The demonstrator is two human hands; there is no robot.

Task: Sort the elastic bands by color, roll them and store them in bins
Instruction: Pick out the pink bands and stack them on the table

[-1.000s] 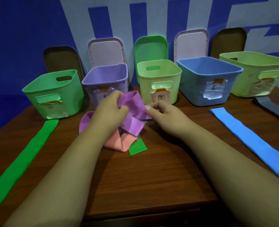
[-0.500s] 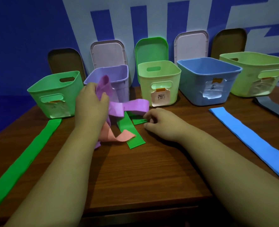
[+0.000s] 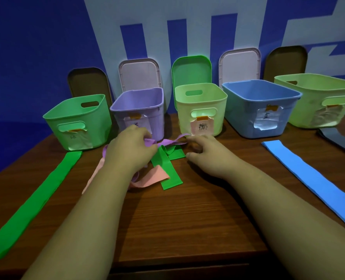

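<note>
- Left hand (image 3: 130, 150): fingers pinched together on one end of the purple band (image 3: 167, 142), low over the tangle in front of the purple bin (image 3: 141, 110).
- Right hand (image 3: 205, 153): fingertips curled at the band's far end near the pale green bin (image 3: 201, 110); whether they actually clamp it cannot be told.
- Purple band: stretched between the two hands, partly twisted, lying across the short green band (image 3: 168, 170) and above the pink band (image 3: 147, 178). More purple shows behind the left wrist.
- Short green band: folded, one end looped under the purple strip. Risk: pulling the purple free may drag it along or flip it off the heap.
- Pink band: runs under the left forearm. Risk: likely to snag on the arm and slide toward the table (image 3: 177, 219) edge.
- Long green band (image 3: 38, 199): laid flat at far left, apart from the heap, its near end close to the table's front edge.
- Blue band (image 3: 313, 182): laid flat at right, well apart.
- Dark grey band (image 3: 337, 140): far right, partly cut off by the frame.
- Green bin (image 3: 76, 122), blue bin (image 3: 262, 110), large pale green bin (image 3: 319, 98): open; contents not visible from here.
- Risk: the twist, if left in, would probably give a lopsided roll that springs open in the bin.
- Risk: stretched elastic may snap back if either end slips.
</note>
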